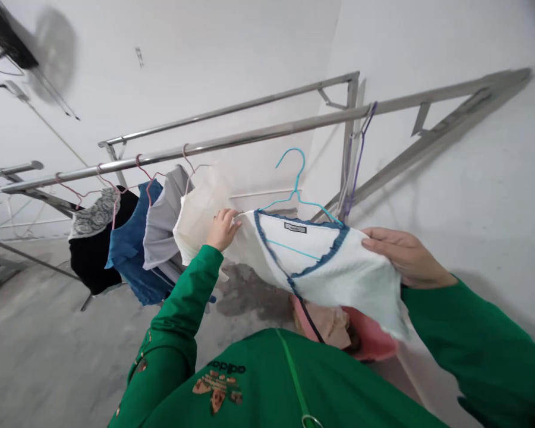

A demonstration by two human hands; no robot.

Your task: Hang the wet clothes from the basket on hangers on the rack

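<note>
A white top (271, 261) with blue ruffled trim round its V-shaped neck is spread between my two hands. Inside it sits a turquoise hanger (296, 185), its hook free in the air below the rail. My left hand (223, 230) pinches the shoulder on the left, close to a cream garment (200, 208). On the other side my right hand (408, 255) grips the opposite shoulder or sleeve, thumb on top and the fingers partly hidden by the cloth.
A metal rail (249, 139) crosses in front, carrying a grey garment (164, 220), a blue garment (134, 238) and a black-and-patterned garment (96, 249). Purple hangers (361, 148) hang at its right. Below stands a pink basin (374, 339) with cloth inside.
</note>
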